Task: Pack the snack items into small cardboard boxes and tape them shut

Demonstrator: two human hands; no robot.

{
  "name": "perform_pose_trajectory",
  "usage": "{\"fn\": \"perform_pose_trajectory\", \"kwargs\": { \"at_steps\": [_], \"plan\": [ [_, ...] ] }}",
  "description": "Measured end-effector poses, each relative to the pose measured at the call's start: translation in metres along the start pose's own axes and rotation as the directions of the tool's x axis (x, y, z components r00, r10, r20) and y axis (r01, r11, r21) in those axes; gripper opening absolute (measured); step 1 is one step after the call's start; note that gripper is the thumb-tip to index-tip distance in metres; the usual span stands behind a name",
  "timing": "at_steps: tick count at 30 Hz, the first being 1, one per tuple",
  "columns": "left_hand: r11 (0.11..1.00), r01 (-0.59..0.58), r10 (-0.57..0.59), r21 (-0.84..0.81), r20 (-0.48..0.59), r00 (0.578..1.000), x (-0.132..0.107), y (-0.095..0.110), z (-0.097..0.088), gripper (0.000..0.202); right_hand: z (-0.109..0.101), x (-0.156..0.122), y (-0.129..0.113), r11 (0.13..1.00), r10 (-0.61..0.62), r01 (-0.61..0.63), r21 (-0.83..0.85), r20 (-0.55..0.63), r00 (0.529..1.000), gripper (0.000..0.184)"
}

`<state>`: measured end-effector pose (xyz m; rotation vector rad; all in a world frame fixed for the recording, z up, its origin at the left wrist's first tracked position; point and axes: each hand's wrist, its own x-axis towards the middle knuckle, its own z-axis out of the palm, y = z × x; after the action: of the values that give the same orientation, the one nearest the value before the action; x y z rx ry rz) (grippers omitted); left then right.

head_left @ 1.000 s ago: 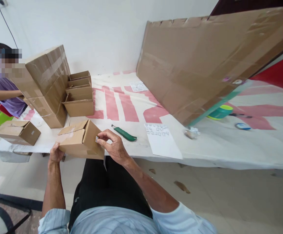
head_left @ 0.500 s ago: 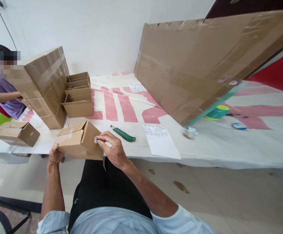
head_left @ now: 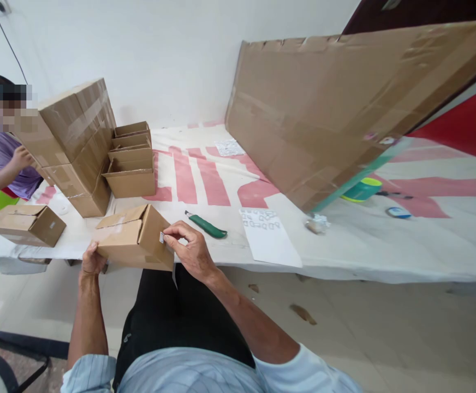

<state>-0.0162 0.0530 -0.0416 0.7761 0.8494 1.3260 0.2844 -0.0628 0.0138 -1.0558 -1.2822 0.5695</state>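
A taped cardboard box (head_left: 134, 240) is held tilted at the table's near edge, above my lap. My left hand (head_left: 93, 258) grips its left end, thumb on top and the other fingers partly hidden. At the right end face, my right hand (head_left: 189, 250) pinches a small white label (head_left: 161, 237) with thumb and forefinger against the cardboard. Whether the label is fully stuck down I cannot tell. Just beyond that hand lies a green-handled utility knife (head_left: 206, 224). A sheet with small stickers (head_left: 268, 237) rests to its right.
Another closed box (head_left: 27, 225) sits at the left table edge. Stacked boxes (head_left: 78, 147) and open boxes (head_left: 131, 183) stand behind. A large cardboard panel (head_left: 336, 109) leans at the right, near a tape roll (head_left: 398, 213). A co-worker (head_left: 6, 158) is behind the stack.
My hands and the box stay nearly still, with the right fingers at the label. The co-worker's forearm has bent and the hand has risen beside the stack.
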Motion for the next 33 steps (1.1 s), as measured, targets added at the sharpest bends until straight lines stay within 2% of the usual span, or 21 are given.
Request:
{"fn": "perform_pose_trajectory", "kwargs": {
  "at_steps": [6, 15, 20, 33],
  "plan": [
    [1.000, -0.006, 0.006, 0.000, 0.002, 1.000, -0.0005, 0.0002, 0.0032, 0.073, -0.0006, 0.0018, -0.0043, 0.999, 0.051, -0.051, 0.000, 0.036, 0.998, 0.017],
    [1.000, -0.020, 0.019, 0.012, 0.010, 1.000, -0.0010, 0.0016, 0.0072, 0.076, 0.0002, 0.0022, -0.0093, 0.999, 0.036, -0.034, -0.030, 0.048, 0.998, 0.019],
    [1.000, -0.013, 0.013, 0.008, -0.001, 1.000, -0.0004, 0.0005, 0.0060, 0.068, -0.0001, 0.0010, -0.0063, 0.999, 0.046, -0.045, -0.019, 0.033, 0.998, 0.017],
    [1.000, -0.018, 0.018, -0.006, 0.027, 0.999, -0.0011, 0.0001, 0.0067, 0.078, 0.0028, 0.0026, -0.0058, 0.997, 0.020, -0.017, -0.071, 0.049, 0.999, 0.018]
  ]
}}
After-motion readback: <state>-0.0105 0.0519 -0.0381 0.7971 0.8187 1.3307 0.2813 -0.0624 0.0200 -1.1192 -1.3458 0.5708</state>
